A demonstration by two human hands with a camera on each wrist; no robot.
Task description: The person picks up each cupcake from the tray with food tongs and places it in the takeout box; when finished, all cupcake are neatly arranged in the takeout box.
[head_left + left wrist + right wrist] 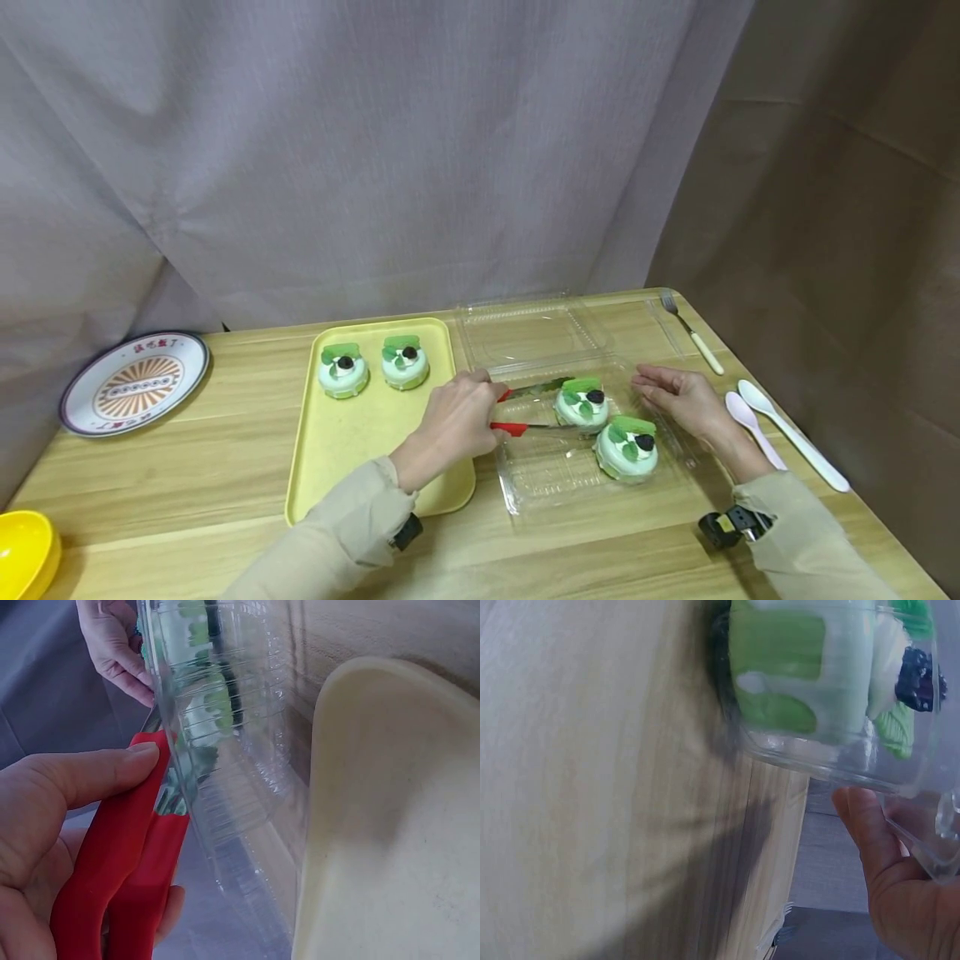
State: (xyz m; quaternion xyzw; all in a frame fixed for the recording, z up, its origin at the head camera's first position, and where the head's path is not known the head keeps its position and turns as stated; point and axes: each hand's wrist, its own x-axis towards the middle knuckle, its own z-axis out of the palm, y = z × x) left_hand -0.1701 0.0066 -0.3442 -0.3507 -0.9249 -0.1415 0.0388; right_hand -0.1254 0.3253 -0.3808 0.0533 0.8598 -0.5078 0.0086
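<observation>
My left hand (459, 421) grips red-handled tongs (124, 855) inside the clear plastic container (536, 479). The tongs' metal arms lie on either side of a small round mint-green cake (579, 407), topped with green leaves and a dark berry. A matching cake (628, 450) sits in front of it to the right, also in the container. My right hand (690, 404) is at the container's right side, fingers extended, fingertips right at its wall in the right wrist view. Two more such cakes, a left one (343, 377) and a right one (406, 367), stand on the yellow tray (352, 458).
Behind the container lies its open clear lid (525, 329). On the right are a fork (701, 346), a pink spoon (753, 429) and a white spoon (795, 437). A patterned plate (138, 383) and yellow bowl (30, 550) are at the left. Curtains border the table.
</observation>
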